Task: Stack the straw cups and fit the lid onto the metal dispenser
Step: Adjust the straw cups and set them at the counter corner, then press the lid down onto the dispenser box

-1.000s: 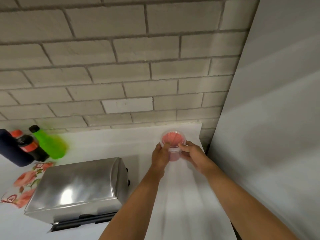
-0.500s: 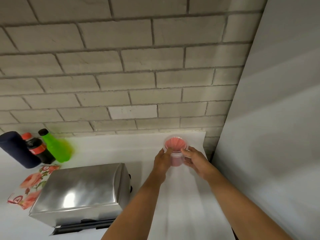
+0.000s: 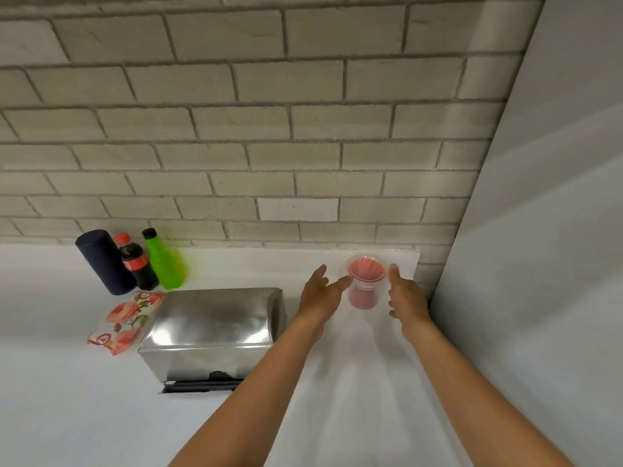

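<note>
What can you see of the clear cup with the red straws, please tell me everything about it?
The straw cup is a clear plastic cup, and it looks like two nested cups, though blur leaves this unsure. Red straws fill it and fan out at the rim. It stands upright on the white counter, near the brick wall and the far right corner. The left hand and right hand flank it with fingers open; a left fingertip is very near the rim, but contact cannot be told.

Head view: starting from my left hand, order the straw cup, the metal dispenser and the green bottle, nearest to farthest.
From the left hand:
1. Straw cup, just to its right.
2. Metal dispenser, to its left.
3. Green bottle, far left by the brick wall.
</note>
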